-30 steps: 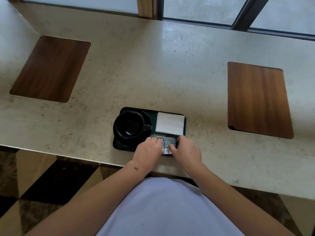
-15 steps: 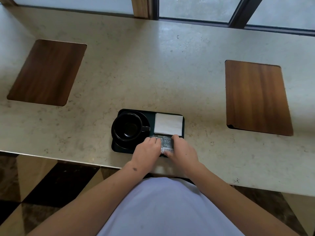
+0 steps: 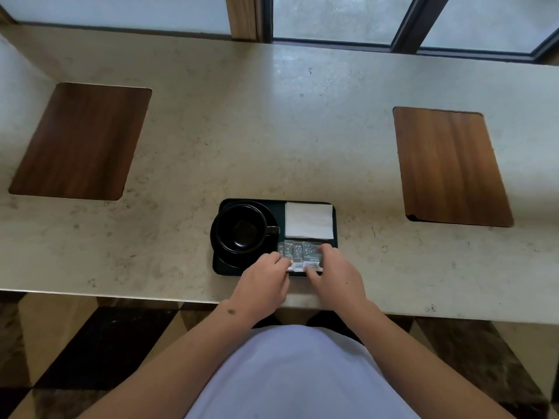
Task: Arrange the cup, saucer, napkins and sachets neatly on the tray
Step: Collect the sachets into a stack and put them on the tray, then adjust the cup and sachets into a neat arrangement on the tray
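So there's one dark tray [image 3: 308, 201] sitting near the front edge of a pale stone counter [image 3: 272, 131]. On its left half there's one black cup [image 3: 242, 227], empty, standing upright on one black saucer [image 3: 222, 258], handle pointing right toward the napkins [image 3: 308, 220]. The saucer pokes a bit over the tray's left edge. The napkins look like one white square stack in the back right corner; can't count the sheets from here.

The sachets [image 3: 299, 252] are in the front right part, just in front of the napkins, lined up side by side and overlapping a little. I count four grey ones with white ends, though the hands cover part of the row so there could be more tucked under.

Both hands are on that row. Left hand [image 3: 266, 279] has its fingers curled down onto the left end of the sachets, right hand [image 3: 335, 273] has its fingers bent around the right end, thumb on the near edge. Looks like pressing and squaring up more than a real pinch; honestly can't tell if either one is actually gripping.

Also two wooden mats, one at far left [image 3: 81, 140] and one at far right [image 3: 450, 167], well apart from the tray.
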